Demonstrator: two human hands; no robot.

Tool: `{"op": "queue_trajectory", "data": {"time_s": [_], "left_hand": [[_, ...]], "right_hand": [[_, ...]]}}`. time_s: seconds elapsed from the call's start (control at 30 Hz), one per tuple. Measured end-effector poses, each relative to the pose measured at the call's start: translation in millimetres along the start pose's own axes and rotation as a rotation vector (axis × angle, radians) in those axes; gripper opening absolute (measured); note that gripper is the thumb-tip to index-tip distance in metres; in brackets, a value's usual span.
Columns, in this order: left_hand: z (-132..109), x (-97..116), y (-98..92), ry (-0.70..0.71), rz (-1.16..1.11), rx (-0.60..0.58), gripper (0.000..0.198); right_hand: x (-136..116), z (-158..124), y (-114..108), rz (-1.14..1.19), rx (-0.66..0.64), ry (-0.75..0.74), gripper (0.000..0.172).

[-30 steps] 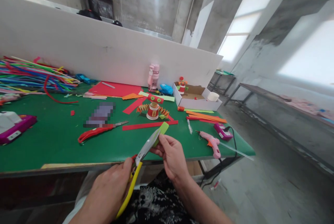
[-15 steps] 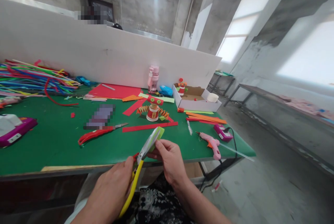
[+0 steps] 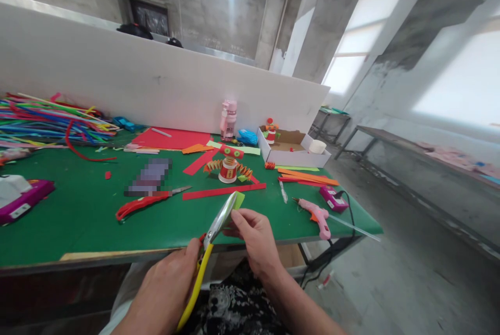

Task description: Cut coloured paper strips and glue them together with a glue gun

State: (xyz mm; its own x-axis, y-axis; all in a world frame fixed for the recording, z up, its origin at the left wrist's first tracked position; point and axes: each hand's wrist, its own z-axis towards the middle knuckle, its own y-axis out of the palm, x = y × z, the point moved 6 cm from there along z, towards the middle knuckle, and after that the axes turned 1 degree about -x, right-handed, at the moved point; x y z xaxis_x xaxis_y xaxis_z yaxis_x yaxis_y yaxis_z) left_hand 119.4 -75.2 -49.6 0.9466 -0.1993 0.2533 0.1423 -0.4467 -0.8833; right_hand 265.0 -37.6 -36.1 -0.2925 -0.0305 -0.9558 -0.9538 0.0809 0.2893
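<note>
My left hand [image 3: 170, 280] is wrapped round the yellow handles of a pair of scissors [image 3: 221, 219], whose blades point up and away from me. Between finger and thumb, my right hand [image 3: 255, 238] pinches a small piece of green paper [image 3: 239, 200]. The blades lie against this paper and look almost closed. Just beyond the blades stands a figure [image 3: 227, 168] made from a red-and-white paper cup, with pleated orange arms and a red roll with green eyes on top. A red paper strip [image 3: 222, 191] lies flat in front of it.
Red-handled scissors [image 3: 146, 202] and a phone-like blurred object [image 3: 150, 176] lie to the left. At the right are a pink glue gun [image 3: 318, 215], a purple power block [image 3: 333, 198] and a white box [image 3: 299, 157]. A pink bottle [image 3: 228, 119] stands behind the figure; pipe cleaners [image 3: 50, 121] are heaped far left.
The scissor blades have drawn closer together on the green paper, and the handles have closed slightly. Both hands keep nearly the same place. The view has shifted a little.
</note>
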Motion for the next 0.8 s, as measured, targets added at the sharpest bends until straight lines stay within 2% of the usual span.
{"op": "queue_trajectory", "data": {"time_s": [0.2,0.5,0.67,0.8], "left_hand": [[-1.8,-2.4,4.3,0.030,-0.013,-0.003,0.036],[3.1,0.3,4.3,0.077,-0.064,0.049,0.039],[2.3,2.4,8.2,0.053,-0.053,-0.030,0.036],[5.3,0.8,12.4,0.056,-0.075,-0.018,0.036]], "right_hand": [[-20.5,5.7,-12.0,-0.125,0.121,-0.154,0.029],[-13.5,3.6,-10.5,-0.221,0.053,-0.152,0.027],[-13.4,3.8,-10.9,-0.226,0.050,-0.146,0.028],[-11.8,2.7,-10.7,-0.222,0.060,-0.142,0.028]]}}
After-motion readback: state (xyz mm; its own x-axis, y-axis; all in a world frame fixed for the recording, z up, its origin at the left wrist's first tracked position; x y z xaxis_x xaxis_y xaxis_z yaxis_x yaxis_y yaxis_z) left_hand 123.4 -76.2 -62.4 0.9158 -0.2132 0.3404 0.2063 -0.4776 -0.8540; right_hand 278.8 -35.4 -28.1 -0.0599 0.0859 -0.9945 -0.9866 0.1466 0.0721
